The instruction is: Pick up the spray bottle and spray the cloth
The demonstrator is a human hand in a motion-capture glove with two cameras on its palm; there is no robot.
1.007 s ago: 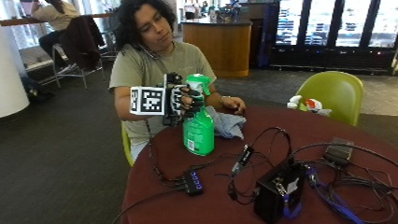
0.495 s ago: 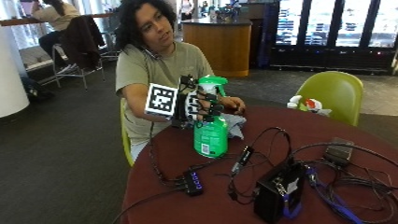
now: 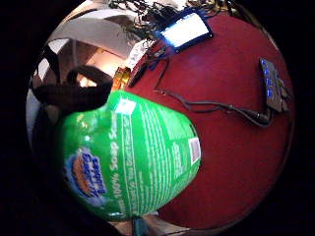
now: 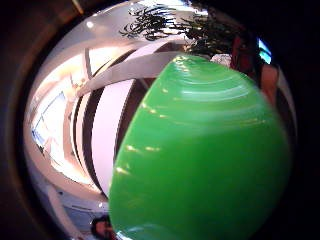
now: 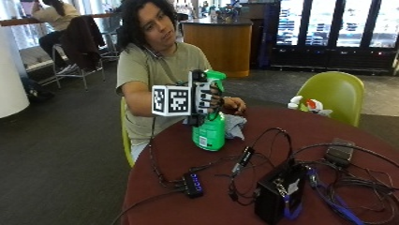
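One gloved right hand (image 5: 209, 98) grips the green spray bottle (image 5: 209, 126); aimed carelessly, spray could overshoot the blue cloth (image 5: 235, 125) behind it.

From across the round tabletop (image 5: 349, 136) we look at the seated person from the front. Our two palm views sit right against the green spray bottle (image 5: 209, 126): the little-finger side faces its label and the tabletop beyond, while the thumb side faces its upper part and the room.
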